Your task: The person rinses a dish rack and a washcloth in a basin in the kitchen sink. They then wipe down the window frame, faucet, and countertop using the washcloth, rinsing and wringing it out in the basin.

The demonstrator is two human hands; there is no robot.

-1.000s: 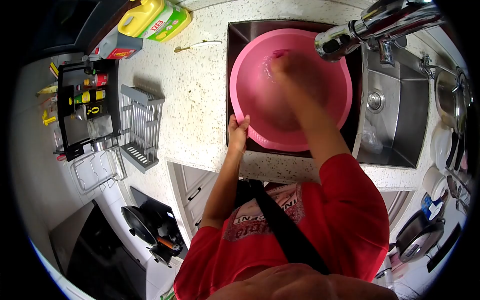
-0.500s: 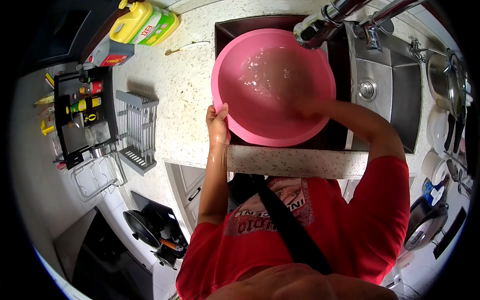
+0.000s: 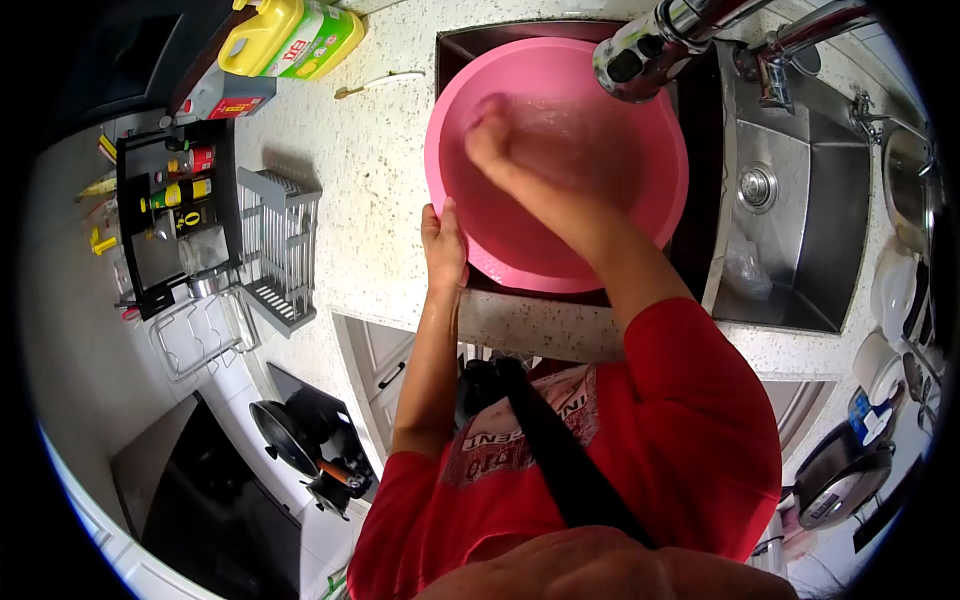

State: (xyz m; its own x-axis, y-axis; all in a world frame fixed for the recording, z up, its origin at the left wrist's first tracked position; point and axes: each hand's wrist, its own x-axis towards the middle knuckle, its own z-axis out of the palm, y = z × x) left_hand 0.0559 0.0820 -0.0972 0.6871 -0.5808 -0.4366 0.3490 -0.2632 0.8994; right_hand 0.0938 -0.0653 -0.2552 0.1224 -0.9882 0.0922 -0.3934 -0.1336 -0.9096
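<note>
A large pink basin (image 3: 655, 180) with water in it rests in the left sink bowl, under the chrome faucet (image 3: 640, 62). My left hand (image 3: 443, 240) grips the basin's rim at its near left side. Inside the basin, by the far left wall, is my right hand (image 3: 488, 138), its fingers closed and blurred. Something pinkish shows at its fingertips, too smeared to name.
Right of the basin is a steel sink bowl (image 3: 785, 215) with a clear plastic bag (image 3: 745, 268). On the counter (image 3: 375, 200) are a toothbrush (image 3: 380, 84), a yellow detergent jug (image 3: 290, 40), a grey jug (image 3: 225, 95) and a grey rack (image 3: 280, 245). Pans hang at right.
My right hand has moved from the basin's near right part to its far left wall. My left hand still holds the rim. The view has shifted slightly.
</note>
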